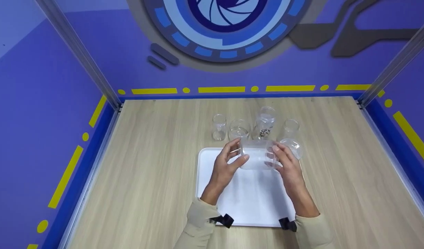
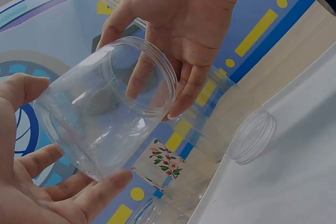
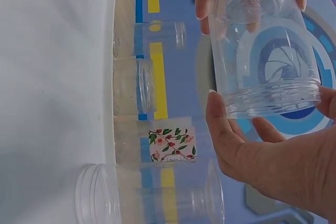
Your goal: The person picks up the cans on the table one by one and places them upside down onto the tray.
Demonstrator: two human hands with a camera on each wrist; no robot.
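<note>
One clear jar (image 1: 256, 160), held in the air between left hand (image 1: 225, 166) and right hand (image 1: 288, 165), above the twelve o'clock end of a white tray (image 1: 246, 199). Turned on its side, long axis running from nine o'clock to three and roughly level in the head view. Closed base (image 3: 257, 3) toward nine, open screw-threaded mouth (image 3: 273, 98) toward three.

Left hand gripping the base end, thumb and fingers curved around the wall. Right hand gripping the mouth end, fingers curled around the threads.

Beyond the jar, standing upright on a wood-grain table (image 1: 146, 173): at ten o'clock, a narrow clear jar (image 1: 219, 128); at eleven, a wider clear jar (image 1: 239, 128); just past twelve, a tall clear container with a flower print (image 1: 266, 126); near two, another clear container (image 1: 290, 128). Between two and three, close to the right hand, a clear round piece (image 1: 294, 147) by the tray's far corner.

At twelve, farther back, a blue-purple wall (image 1: 101, 55) with yellow dashes and a large ring design.
</note>
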